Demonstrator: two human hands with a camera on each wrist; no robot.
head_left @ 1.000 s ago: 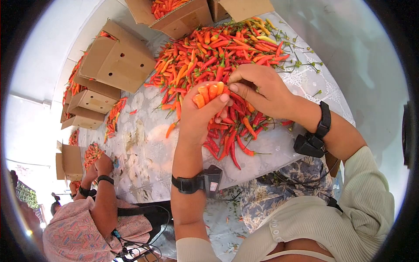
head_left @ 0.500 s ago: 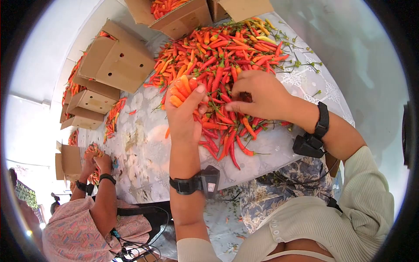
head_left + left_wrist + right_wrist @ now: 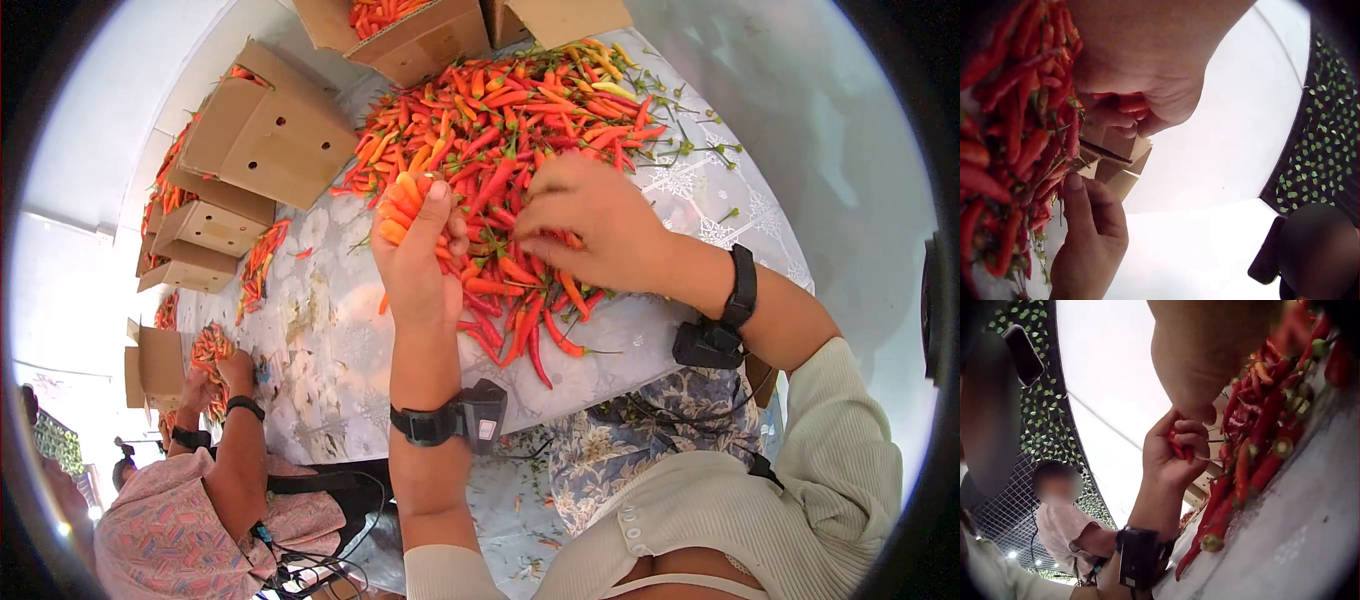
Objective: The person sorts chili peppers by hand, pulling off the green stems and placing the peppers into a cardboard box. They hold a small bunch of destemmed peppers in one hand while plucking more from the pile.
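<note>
My left hand (image 3: 420, 265) grips a bunch of orange-red chili peppers (image 3: 400, 210), their blunt ends showing above the curled fingers and thumb. In the right wrist view, the same left hand (image 3: 1169, 453) has red chilies between its fingers. My right hand (image 3: 600, 220) reaches over the near part of a large chili pile (image 3: 490, 120), with a red chili (image 3: 570, 239) showing between thumb and fingers. The left wrist view has the right hand (image 3: 1091, 234) with its thumb tip at the pile, beside thin stems; I cannot tell whether it pinches one.
Cardboard boxes (image 3: 275, 135) of chilies line the table's left side, and another box (image 3: 430, 45) stands behind the pile. Loose green stems (image 3: 700, 150) lie to the right on the patterned tablecloth (image 3: 340, 370). Another person (image 3: 200, 510) handles chilies at the left.
My right hand has parted from the bunch in my left hand and come down over the pile. The left hand has shifted left with its chilies. The other person's hands have moved slightly.
</note>
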